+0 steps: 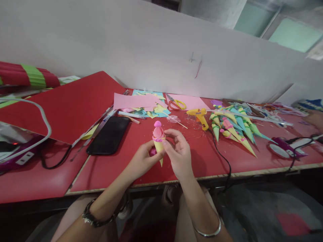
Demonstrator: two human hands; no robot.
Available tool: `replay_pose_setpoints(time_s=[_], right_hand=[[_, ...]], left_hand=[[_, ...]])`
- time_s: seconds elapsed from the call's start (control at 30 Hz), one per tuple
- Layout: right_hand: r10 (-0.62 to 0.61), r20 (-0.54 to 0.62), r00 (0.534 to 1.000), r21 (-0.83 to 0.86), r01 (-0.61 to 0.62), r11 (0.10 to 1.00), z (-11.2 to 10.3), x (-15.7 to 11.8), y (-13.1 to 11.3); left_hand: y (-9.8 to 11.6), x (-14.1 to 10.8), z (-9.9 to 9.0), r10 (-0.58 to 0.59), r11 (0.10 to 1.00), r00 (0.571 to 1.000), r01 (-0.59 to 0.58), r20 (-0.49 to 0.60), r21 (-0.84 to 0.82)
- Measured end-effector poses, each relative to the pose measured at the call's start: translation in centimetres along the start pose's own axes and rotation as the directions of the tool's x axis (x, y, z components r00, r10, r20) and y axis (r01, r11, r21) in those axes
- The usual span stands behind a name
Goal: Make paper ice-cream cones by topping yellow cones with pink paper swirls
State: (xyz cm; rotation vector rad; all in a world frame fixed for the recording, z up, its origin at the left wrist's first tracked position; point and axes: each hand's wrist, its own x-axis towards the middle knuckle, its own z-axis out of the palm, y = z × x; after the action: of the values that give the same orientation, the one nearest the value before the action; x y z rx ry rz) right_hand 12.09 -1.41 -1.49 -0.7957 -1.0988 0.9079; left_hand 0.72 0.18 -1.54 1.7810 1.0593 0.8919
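Head view: held cone in both hands, part-curled and pinching its sides, over near desk, right of phone, left of glue gun.

Yellow cone partly hidden behind fingers, red bundle cropped at left.

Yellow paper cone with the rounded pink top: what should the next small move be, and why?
Perhaps press the bright-pink trim lightly against the yellow paper cone, since the right hand is at the rim, beside that trim, while the left hand holds the cone lower down.
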Motion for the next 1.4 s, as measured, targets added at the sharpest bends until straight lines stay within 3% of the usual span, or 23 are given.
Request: replay_pose_setpoints(time_s=[0.33, 0.97, 1.2, 1.3, 1.4], right_hand=[[0.136, 0.050, 0.989, 0.105, -0.141, 0.984, 0.2, 0.0, 0.0], [0.146, 0.021, 0.989, 0.086, -0.147, 0.985, 0.3, 0.0, -0.1], [0.139, 0.081, 0.987, 0.153, -0.150, 0.977, 0.0, 0.0, 0.3], [0.141, 0.019, 0.990, 0.163, -0.142, 0.976, -0.2, 0.0, 0.5], [0.131, 0.000, 0.991, 0.053, -0.131, 0.990, -0.2, 0.0, 0.4]], left_hand=[[-0.2, -0.1, 0.0, 0.002, 1.000, 1.000, -0.002, -0.002, 0.029], [0.0, -0.1, 0.1, -0.007, 1.000, 1.000, 0.007, 0.030, 0.010], [0.1, -0.1, -0.2, -0.077, 0.974, 0.997, 0.075, -0.004, -0.212], [0.1, 0.0, -0.6, -0.154, 0.880, 0.985, 0.104, -0.073, -0.463], [0.4, 0.0, -1.1, -0.149, 0.778, 0.984, 0.057, -0.096, -0.626]])
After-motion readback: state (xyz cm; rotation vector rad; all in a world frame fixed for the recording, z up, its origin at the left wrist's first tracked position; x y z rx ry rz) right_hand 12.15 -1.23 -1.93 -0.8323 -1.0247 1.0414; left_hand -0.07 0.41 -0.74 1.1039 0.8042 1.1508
